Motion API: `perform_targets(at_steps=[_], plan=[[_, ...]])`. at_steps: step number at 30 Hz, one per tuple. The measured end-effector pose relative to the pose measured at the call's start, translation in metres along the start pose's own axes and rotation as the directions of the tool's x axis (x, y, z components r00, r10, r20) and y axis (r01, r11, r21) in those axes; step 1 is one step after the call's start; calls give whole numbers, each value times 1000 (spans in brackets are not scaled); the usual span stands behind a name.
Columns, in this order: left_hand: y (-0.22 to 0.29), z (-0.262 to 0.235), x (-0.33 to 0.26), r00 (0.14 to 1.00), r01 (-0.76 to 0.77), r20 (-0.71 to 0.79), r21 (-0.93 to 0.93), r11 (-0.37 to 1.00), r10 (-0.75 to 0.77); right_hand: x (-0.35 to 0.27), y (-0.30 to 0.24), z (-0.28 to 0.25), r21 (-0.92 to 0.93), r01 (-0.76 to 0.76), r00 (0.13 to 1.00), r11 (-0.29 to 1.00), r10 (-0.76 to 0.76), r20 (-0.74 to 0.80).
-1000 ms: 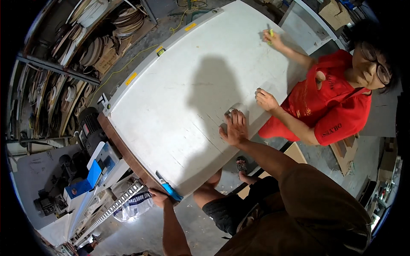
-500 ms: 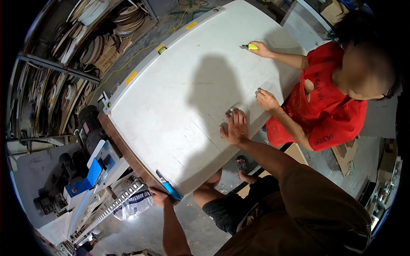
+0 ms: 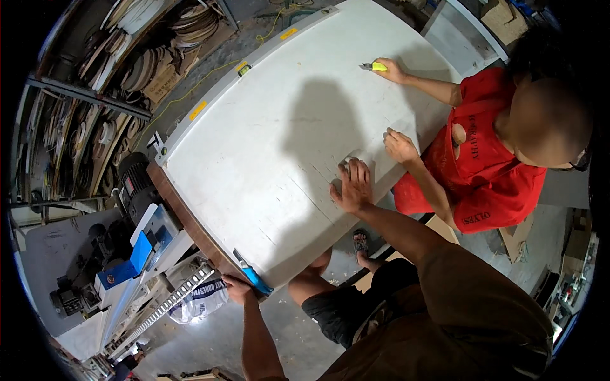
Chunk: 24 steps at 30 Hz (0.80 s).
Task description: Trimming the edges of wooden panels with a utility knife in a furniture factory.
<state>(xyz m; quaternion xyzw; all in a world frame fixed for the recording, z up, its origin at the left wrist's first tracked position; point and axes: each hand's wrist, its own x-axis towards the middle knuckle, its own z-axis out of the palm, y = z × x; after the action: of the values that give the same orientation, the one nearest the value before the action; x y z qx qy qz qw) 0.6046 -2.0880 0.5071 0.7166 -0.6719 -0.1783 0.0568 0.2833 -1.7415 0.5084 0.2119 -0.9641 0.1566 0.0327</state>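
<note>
My left hand (image 3: 237, 289) grips the brown edge (image 3: 202, 240) of a large white-topped table (image 3: 222, 171) at its near left corner; its fingers are partly hidden. Right beside it, a blue utility knife (image 3: 253, 274) lies on the corner with its blade out. My right hand (image 3: 354, 187) rests on the white top with fingers spread, near the edge on my side. A small pale thing by its fingertips is too unclear to name. Thin dark lines mark the surface to the left of that hand.
Across to the right, a person in a red shirt (image 3: 489, 171) holds a yellow utility knife (image 3: 379, 66) over the top. A long spirit level (image 3: 219, 92) lies along the far left edge. Shelves of curved strips (image 3: 82, 133), a motor (image 3: 136, 184) and a white sack (image 3: 200, 298) stand left.
The whole view has shifted slightly. Both my hands keep their places on the table, and the blue knife has not moved.
</note>
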Motion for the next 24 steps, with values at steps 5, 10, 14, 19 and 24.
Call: perform_targets(at_steps=[5,10,14,19,24], plan=[[2,-1,-2,1000,24,-1,-12,1000,-24,0,0,2,-19,-36,999,999,37,32],[-2,3,6,996,68,54,37,997,-70,0,2,4,-14,-43,998,999,43,55],[-2,3,5,999,21,37,0,1000,-21,-1,3,2,-37,-68,992,997,72,104],[2,-1,-1,999,18,46,-18,1000,-18,-1,2,1,-35,-56,993,998,59,105],[-1,1,3,998,48,43,16,999,-49,-1,2,7,-42,-53,991,998,58,119]])
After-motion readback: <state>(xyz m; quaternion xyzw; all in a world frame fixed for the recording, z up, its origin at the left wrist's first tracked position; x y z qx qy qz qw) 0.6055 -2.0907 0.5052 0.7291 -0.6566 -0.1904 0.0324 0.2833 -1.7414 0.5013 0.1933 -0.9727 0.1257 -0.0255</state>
